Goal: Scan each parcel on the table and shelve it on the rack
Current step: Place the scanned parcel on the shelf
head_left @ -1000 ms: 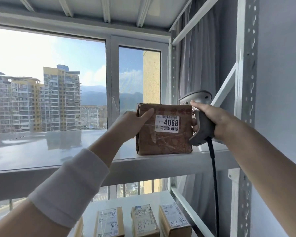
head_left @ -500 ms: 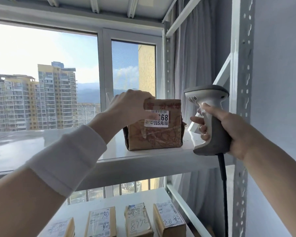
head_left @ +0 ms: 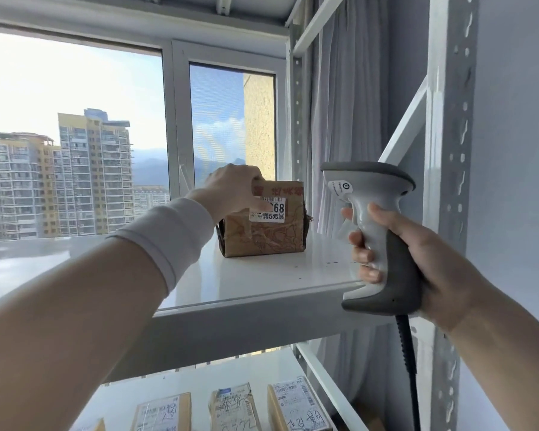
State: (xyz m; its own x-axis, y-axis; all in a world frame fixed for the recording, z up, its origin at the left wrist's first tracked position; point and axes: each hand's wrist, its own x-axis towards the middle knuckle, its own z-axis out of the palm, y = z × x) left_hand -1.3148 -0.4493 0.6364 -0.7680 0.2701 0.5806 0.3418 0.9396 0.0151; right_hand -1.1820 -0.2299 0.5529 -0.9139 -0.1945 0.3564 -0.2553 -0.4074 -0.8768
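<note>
A brown cardboard parcel (head_left: 266,234) with a white price label stands upright on the white upper rack shelf (head_left: 262,287), toward its back right. My left hand (head_left: 234,192) grips the parcel's top left corner, fingers curled over the edge and covering part of the label. My right hand (head_left: 417,262) holds a grey and white barcode scanner (head_left: 375,234) by its handle, in front of the shelf's right end and apart from the parcel. The scanner's black cable hangs straight down.
Several labelled brown parcels (head_left: 234,409) lie on the lower shelf (head_left: 262,371). Perforated grey rack posts (head_left: 448,150) and a diagonal brace stand at the right, against a grey wall and curtain. A window is behind the rack.
The parcel has been pushed farther back on the shelf with my left hand now over its top corner. My right hand with the scanner has drawn away from the parcel, to the right and nearer.
</note>
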